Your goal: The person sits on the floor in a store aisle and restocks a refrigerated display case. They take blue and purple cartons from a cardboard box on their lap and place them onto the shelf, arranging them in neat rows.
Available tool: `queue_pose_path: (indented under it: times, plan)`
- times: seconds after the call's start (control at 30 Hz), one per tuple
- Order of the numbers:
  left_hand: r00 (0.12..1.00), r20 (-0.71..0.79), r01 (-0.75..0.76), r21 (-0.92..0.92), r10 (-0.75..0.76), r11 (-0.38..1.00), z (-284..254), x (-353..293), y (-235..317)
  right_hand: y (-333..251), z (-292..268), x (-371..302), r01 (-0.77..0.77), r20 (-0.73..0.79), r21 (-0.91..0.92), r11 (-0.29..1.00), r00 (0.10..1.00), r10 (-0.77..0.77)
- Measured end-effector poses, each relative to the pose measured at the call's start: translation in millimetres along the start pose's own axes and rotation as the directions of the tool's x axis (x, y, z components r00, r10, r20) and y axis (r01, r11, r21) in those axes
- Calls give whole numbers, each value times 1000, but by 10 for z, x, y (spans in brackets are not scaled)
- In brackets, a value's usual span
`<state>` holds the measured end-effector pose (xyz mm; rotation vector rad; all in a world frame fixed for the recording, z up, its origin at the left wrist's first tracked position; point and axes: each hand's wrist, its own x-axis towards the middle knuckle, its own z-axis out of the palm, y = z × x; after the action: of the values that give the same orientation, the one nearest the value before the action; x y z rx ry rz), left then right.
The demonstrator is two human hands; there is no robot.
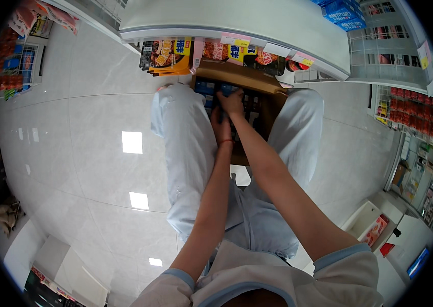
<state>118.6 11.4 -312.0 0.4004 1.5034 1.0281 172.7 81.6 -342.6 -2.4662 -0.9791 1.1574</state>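
Between my knees stands an open brown cardboard box point(230, 72), its inside dark and holding several small packs, with blue packs point(205, 87) showing at its far left. Both of my hands reach down into it. My right hand point(232, 104) is the farther one, its fingers bent over a small blue pack point(228, 89) near the far side. Just nearer and to the left, my left hand point(220, 126), with a red band at the wrist, is down among the dark packs. Its fingers are mostly in shadow, so what they grip cannot be made out.
A white shelf point(237, 20) overhangs just beyond the box, with orange-and-black food packages point(168, 55) below its edge. Blue cartons point(343, 14) stand on it at the far right. Wire racks of red packets point(415, 115) flank the right side. Glossy grey tile floor point(109, 117) spreads left.
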Motion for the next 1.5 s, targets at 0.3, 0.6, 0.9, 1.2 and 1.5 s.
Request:
queue_pose_path:
  times: [0.3,0.6,0.9,1.2,1.5]
  plan:
    - [987,125,123,-148,-105,981,113,-74,-5,365,-110,153,-8,-104,42,999,994,12]
    - [954,126,300,-332,-273,894,66,-35,-43,302,-165,135,-140,-96,113,984,984,151]
    - [957,12,286,-203,-289,937,-8,-32,-9,639,-343,-146,44,-270,448,893,959,89]
    - [978,139,206,-487,-157,849,46,-58,253,291,-1068,-1057,230,-225,654,721,969,-105]
    - [829,537,447,-473,-154,759,121,-290,458,-95,-1542,-1320,485,-319,98,869,843,-434]
